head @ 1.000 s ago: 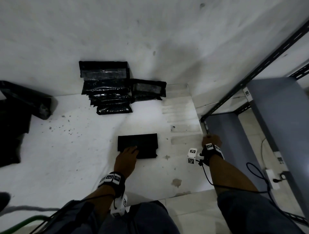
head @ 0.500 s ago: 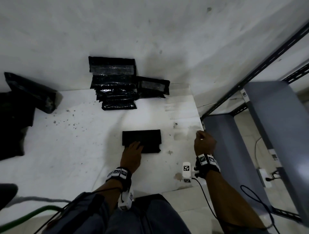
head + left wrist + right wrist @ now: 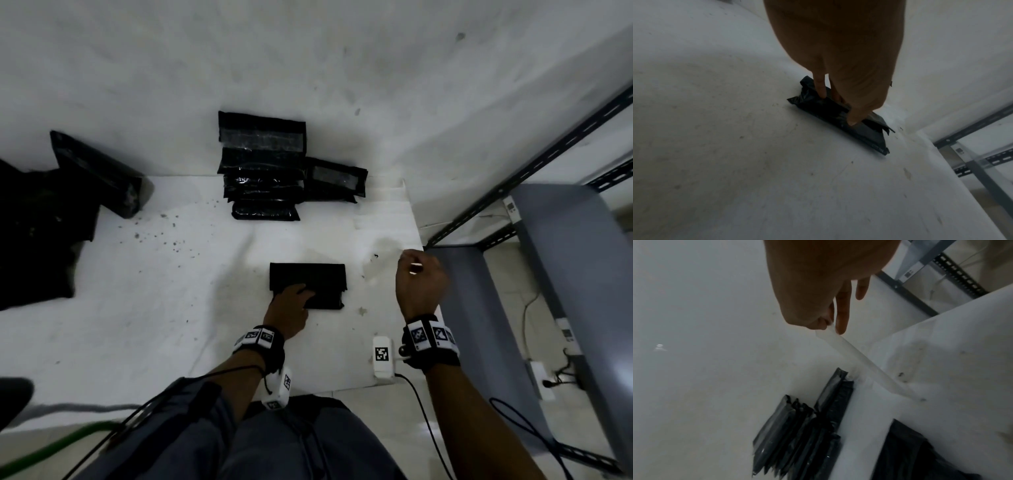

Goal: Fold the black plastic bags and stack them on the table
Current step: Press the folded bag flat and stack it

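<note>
Left hand: the left hand lies flat with straight fingers pressing down on the folded bag, holding it against the table.
Folded bag: a flat black rectangle directly under the left fingertips, its far edge beyond them and its loose folded ends showing at the side away from the thumb in the left wrist view.
Right hand: the right hand is raised above the table's right edge, well apart from the folded bag; thumb and forefinger pinch the end of a clear tape strip, the other fingers relaxed and straight.
Tape strip: it runs taut from the right fingertips down to the table surface, where its far end sticks.
Finished stack: a leaning row of folded black bags stands against the wall, well beyond the left hand, with one more taped bundle just to its right.
Unfolded bags: a dark heap lies far to the left of the left hand.
Metal rack: a grey shelving frame stands just right of the right hand.
</note>
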